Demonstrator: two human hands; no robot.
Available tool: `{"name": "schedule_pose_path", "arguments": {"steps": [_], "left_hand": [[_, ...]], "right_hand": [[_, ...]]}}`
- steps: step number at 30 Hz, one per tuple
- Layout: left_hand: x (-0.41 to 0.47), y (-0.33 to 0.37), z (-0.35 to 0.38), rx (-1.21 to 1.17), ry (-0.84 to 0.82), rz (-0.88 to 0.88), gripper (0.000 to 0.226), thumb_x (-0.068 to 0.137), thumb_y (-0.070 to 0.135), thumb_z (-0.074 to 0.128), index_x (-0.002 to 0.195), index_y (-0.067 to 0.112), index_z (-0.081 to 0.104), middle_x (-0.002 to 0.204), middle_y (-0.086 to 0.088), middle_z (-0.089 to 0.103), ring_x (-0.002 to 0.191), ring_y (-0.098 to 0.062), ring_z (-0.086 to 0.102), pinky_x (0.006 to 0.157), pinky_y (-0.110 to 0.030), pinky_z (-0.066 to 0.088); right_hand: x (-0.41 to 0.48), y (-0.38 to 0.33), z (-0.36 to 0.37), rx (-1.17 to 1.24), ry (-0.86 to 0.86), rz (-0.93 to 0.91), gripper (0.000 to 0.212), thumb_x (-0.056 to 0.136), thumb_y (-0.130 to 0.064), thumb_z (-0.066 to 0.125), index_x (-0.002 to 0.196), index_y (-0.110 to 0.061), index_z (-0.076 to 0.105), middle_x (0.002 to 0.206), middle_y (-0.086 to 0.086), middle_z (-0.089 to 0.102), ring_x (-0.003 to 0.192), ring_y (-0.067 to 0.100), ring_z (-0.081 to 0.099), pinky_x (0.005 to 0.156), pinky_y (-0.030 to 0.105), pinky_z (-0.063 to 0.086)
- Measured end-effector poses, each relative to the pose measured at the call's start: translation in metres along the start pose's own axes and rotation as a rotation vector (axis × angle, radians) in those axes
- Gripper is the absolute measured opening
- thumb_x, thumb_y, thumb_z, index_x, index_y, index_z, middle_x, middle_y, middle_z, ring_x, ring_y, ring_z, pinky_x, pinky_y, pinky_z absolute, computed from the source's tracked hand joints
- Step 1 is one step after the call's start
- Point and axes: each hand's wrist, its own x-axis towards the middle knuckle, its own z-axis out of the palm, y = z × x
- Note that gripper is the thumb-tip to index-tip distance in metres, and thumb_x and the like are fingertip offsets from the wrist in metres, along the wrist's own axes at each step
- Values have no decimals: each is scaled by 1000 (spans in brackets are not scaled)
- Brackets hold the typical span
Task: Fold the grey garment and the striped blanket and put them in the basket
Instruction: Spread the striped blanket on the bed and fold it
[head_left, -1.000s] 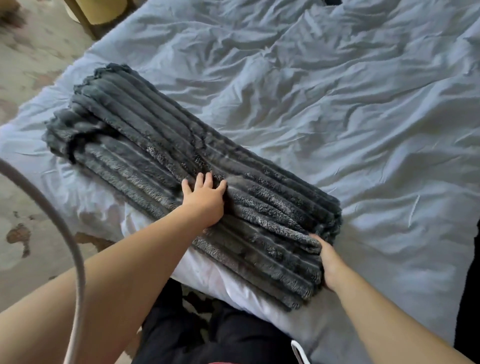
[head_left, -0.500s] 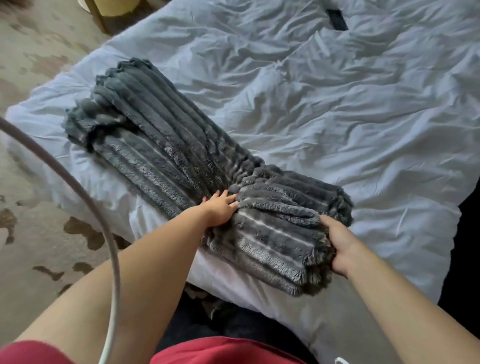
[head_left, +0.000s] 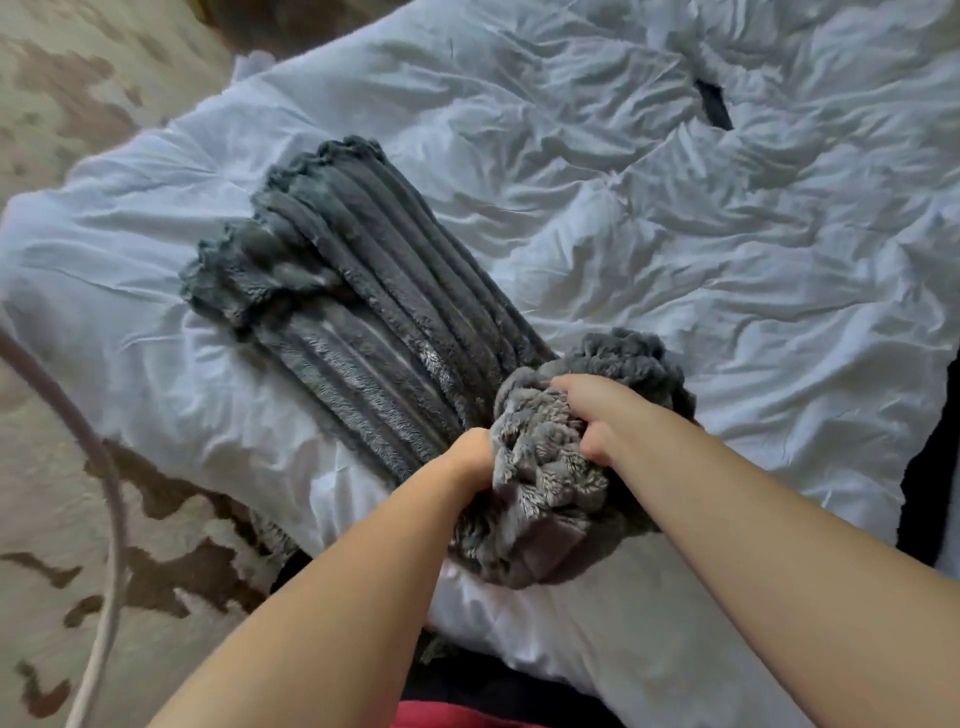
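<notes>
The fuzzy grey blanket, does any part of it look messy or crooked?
Yes. The striped blanket is uneven at its far end: one layer sticks out to the left, so the edges are not lined up. Its near end is scrunched into a lump, gripped by the left hand and right hand.

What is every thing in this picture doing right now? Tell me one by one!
striped blanket: folded long; far end lies flat on the white duvet, near end bunched up in both hands.
left hand: grips the bunched end, fingers buried in the fabric.
right hand: grips the same bunch from the other side.
white duvet: spread out, wrinkled.
white cord: curves down the left edge of the view.
</notes>
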Motion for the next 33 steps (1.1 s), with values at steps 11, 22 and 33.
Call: {"name": "schedule_pose_path", "arguments": {"steps": [11, 22, 33], "left_hand": [[-52, 71, -65, 636, 355, 357, 56, 90, 46, 46, 140, 21, 40, 137, -7, 51, 125, -29, 47, 99, -44, 44], [-17, 53, -25, 841, 315, -51, 107, 74, 44, 70, 152, 21, 0, 126, -8, 51, 114, -30, 53, 77, -38, 45], [3, 58, 11, 976, 180, 69, 44, 78, 26, 55, 121, 13, 49, 122, -9, 58, 113, -32, 54, 90, -44, 49]], "right_hand": [[-11, -53, 35, 57, -70, 17, 25, 83, -17, 52, 60, -9, 54, 42, 8, 55, 37, 21, 56, 51, 29, 45], [5, 1, -98, 260, 205, -427, 19, 89, -4, 46, 98, -7, 62, 66, 4, 59, 55, 15, 54, 51, 23, 41], [48, 85, -132, -579, 43, -806, 51, 68, -6, 80, 110, -24, 58, 95, -19, 63, 98, 12, 61, 67, 2, 44]]}}
